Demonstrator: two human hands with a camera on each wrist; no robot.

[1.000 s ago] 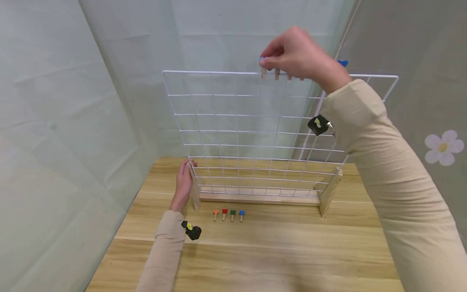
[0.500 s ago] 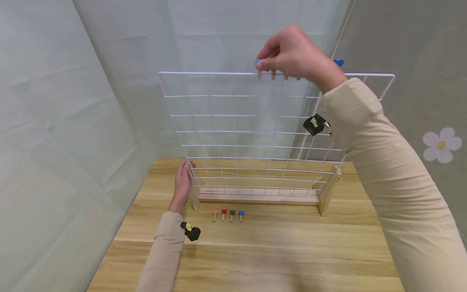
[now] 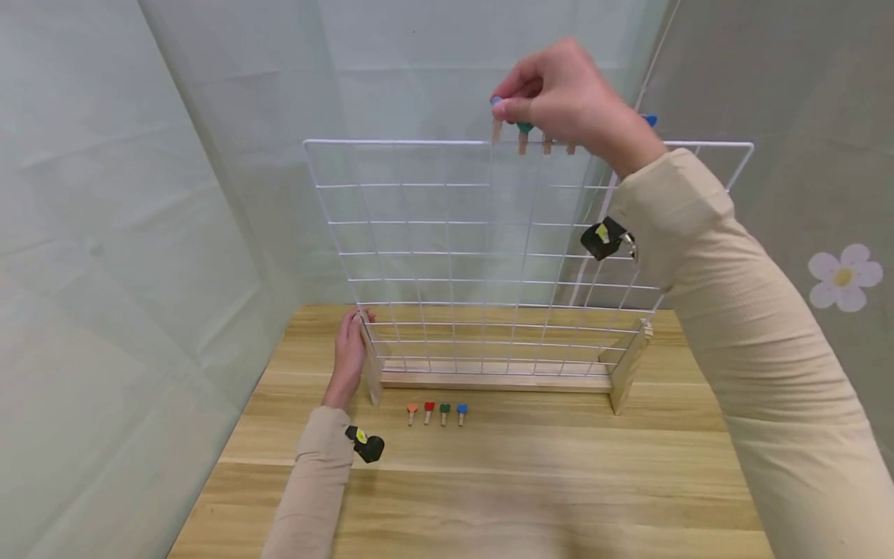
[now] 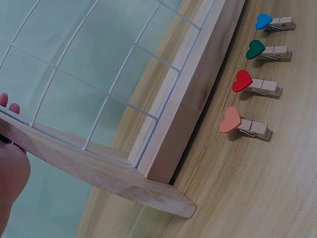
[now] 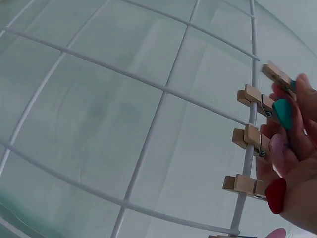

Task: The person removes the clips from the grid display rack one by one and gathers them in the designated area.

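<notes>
A white wire grid [image 3: 447,248] stands upright in a wooden base [image 3: 489,379] on the table. My right hand [image 3: 504,107] is at its top wire and pinches a blue-headed wooden peg [image 3: 497,124], held just above the wire. The right wrist view shows that peg [image 5: 279,77] tilted and off the wire. Beside it a green-headed peg [image 5: 257,101] and a red-headed peg [image 5: 247,186] stay clipped on. My left hand [image 3: 349,345] lies flat against the left wooden foot [image 3: 372,373], fingers straight.
Orange [image 3: 413,410], red [image 3: 429,409], green [image 3: 445,410] and blue [image 3: 461,410] heart pegs lie in a row on the wooden table [image 3: 531,481] in front of the base. Another blue peg [image 3: 649,120] sits on the top wire at the right. Pale curtain walls close in behind and left.
My right hand has risen a little with the blue peg, which has come off the top wire; the green peg's head now shows. The left hand has not moved.
</notes>
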